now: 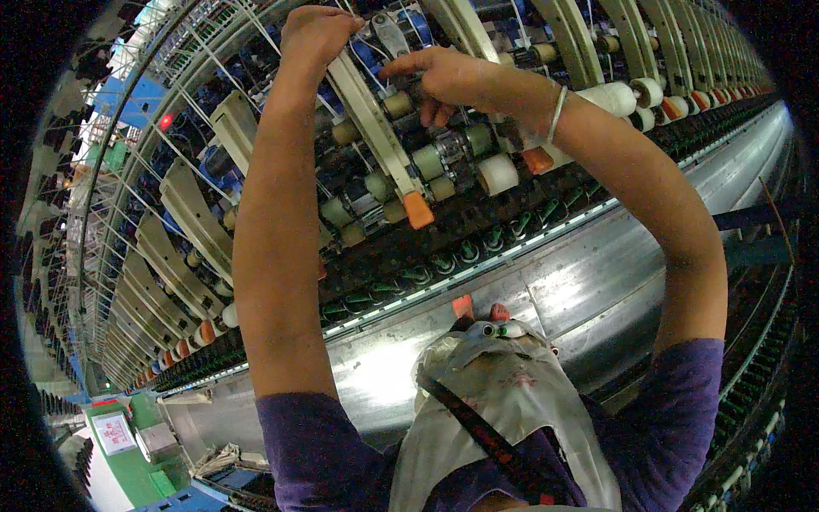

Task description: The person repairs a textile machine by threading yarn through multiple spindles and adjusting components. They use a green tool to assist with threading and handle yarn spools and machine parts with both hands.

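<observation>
A person in purple sleeves [311, 439] and a pale apron [520, 401] reaches with both arms into a long textile machine, the hands on either side of a cream-coloured arm [368, 115] with an orange tip [418, 211]. The left hand [320, 38] bends over the upper end of that arm; whether its grip is clamped on anything cannot be told, as the fingertips are too small to make out. The right hand [439, 78], below a white bangle [557, 115] at the wrist, holds its grip apart, the index finger stretched toward the cream arm and the other fingers bent down near a tan roller [397, 104]. The cream arm slants across the machine between the forearms, its orange tip nearest the wearer, with pale green rollers [428, 160] just beside it. To the right sits a white roll [499, 174]; beyond, similar arms line up in both directions. A row of green-and-dark spindles [469, 252] runs above a shiny metal surface [563, 294], and a red light [166, 121] glows at upper left.
</observation>
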The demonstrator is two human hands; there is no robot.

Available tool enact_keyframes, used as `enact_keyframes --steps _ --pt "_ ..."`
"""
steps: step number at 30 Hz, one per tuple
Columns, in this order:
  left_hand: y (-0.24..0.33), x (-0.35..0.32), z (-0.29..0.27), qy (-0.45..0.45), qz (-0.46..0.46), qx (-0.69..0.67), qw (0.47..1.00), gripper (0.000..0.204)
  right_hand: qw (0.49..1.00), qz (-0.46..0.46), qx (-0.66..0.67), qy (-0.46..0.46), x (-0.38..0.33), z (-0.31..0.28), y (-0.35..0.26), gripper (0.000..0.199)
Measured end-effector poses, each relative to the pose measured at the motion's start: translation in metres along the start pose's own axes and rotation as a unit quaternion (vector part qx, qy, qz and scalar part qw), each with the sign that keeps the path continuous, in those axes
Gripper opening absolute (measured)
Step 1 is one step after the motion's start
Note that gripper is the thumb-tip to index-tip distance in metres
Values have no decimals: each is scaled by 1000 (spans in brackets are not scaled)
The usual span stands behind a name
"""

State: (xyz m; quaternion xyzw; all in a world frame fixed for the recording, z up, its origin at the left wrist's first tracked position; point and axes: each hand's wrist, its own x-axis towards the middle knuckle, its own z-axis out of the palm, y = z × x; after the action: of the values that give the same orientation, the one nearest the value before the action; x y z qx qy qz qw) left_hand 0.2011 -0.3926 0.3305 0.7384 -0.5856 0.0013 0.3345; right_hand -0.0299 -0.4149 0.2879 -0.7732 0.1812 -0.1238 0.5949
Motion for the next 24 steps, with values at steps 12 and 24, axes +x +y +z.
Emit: enact_keyframes --steps 12,24 --pt "64 -31 -6 35 -135 -50 989 11 998 41 -45 6 5 4 1 60" --pt "67 -33 -8 24 -79 -33 996 12 999 9 -44 -20 7 3 3 60"
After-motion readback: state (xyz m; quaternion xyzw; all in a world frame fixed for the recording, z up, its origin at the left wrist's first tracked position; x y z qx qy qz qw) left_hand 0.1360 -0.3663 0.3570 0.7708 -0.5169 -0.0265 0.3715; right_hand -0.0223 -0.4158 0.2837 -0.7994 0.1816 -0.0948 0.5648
